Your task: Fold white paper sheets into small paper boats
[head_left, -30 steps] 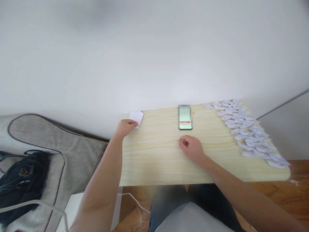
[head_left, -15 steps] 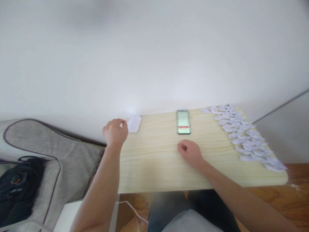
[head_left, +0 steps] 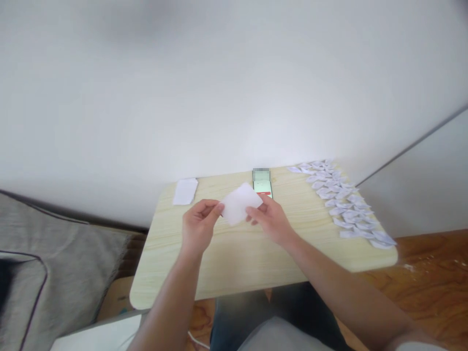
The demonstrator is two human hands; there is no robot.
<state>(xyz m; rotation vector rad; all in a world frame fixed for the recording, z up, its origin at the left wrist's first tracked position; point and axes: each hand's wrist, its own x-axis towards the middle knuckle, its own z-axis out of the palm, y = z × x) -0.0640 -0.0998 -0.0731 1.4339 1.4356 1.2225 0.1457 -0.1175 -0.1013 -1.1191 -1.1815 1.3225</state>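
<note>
While left hand [head_left: 199, 226] pinches white sheet [head_left: 238, 204] by left side, right hand [head_left: 274, 222] grips right

This looks like a room in a home: a small, pale wood-grain desk [head_left: 226, 263] stands against a plain white wall [head_left: 234, 87], with brown wood-patterned floor [head_left: 431, 287] at right. Grey, dark-piped upholstery [head_left: 73, 273] lies at left (perhaps a sofa; the view cuts it off).

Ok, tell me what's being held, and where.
A white paper sheet: the left hand pinches its left edge, the right hand its right side.
</note>
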